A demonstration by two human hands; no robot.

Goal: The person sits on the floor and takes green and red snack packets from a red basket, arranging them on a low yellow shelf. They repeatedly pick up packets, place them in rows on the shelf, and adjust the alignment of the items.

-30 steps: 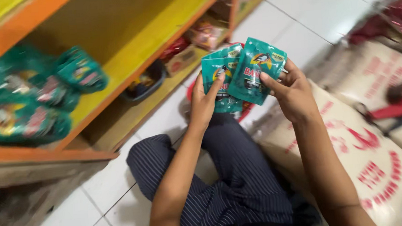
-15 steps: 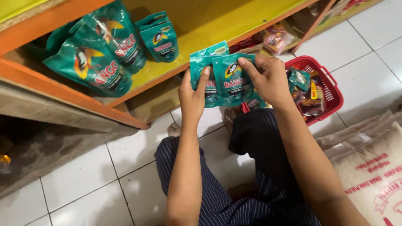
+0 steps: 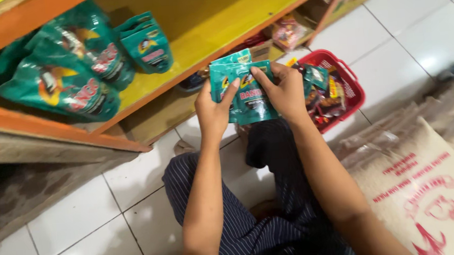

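Note:
Both hands hold a small stack of teal sauce pouches (image 3: 246,92) in front of me, above my knees. My left hand (image 3: 213,112) grips the stack's left edge, thumb on the front. My right hand (image 3: 285,92) holds the right side, fingers over the top pouch. More teal pouches (image 3: 145,43) stand on the yellow shelf (image 3: 205,24) just beyond, with larger teal bags (image 3: 66,79) lying to their left.
A red basket (image 3: 350,86) with mixed packets sits on the white tiled floor at my right. A large white sack (image 3: 425,183) with red print lies lower right. The orange shelf edge (image 3: 54,130) juts out at left. My legs wear striped trousers (image 3: 259,220).
The view has swung left and down toward the shelf. The pouches stay in both hands, now squared up closer to the shelf edge.

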